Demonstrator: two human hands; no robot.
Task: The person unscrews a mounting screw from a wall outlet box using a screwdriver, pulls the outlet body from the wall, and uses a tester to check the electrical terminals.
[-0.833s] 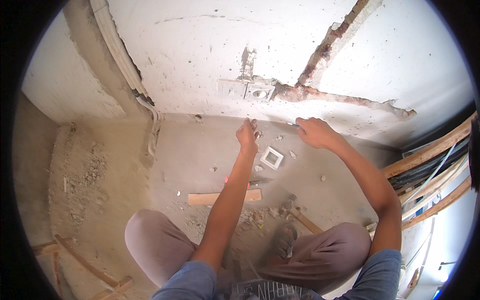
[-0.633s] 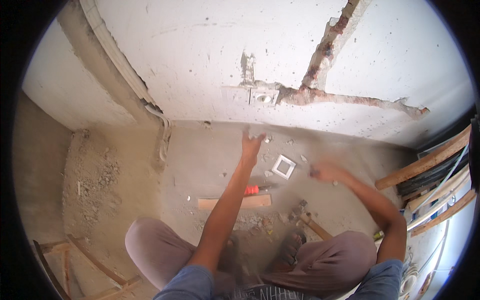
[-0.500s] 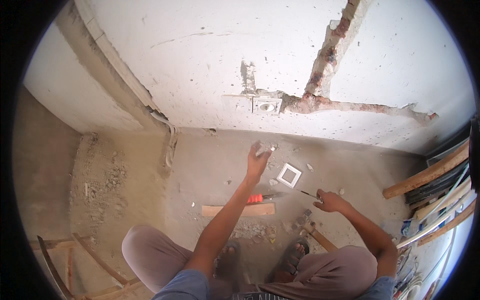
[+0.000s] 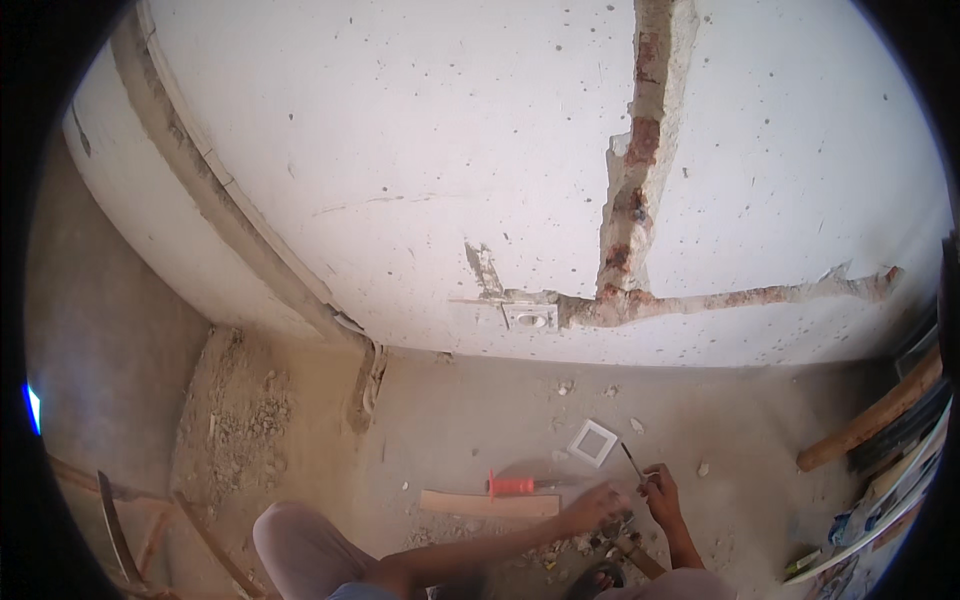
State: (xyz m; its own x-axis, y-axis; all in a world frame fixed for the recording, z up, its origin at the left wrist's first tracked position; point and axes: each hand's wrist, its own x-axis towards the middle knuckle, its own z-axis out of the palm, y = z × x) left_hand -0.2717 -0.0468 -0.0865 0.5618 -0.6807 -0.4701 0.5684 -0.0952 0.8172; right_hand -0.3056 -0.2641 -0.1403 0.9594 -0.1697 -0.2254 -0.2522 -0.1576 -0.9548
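In my right hand (image 4: 658,492) is a thin screwdriver (image 4: 629,456), its shaft pointing up and away toward the wall. The fingers are closed around its handle. My left hand (image 4: 600,507) is smeared by motion, just left of the right hand and over the head of a hammer; its fingers cannot be made out. The hammer's wooden handle (image 4: 640,557) runs back toward my feet. Beyond both hands, a white square frame (image 4: 592,443) lies flat on the floor. A chisel with a red grip (image 4: 510,487) lies beside a wooden strip (image 4: 485,503), left of my hands.
A white wall socket (image 4: 532,317) sits low in the wall, by a chiselled channel (image 4: 640,200) exposing brick. Rubble (image 4: 245,425) covers the floor at left. Timber (image 4: 870,412) and pipes lean at right. A wooden frame (image 4: 215,545) stands lower left.
My left hand has come back from near the wall to beside the right hand. The screwdriver now points more upward. The view has tilted up, showing more wall.
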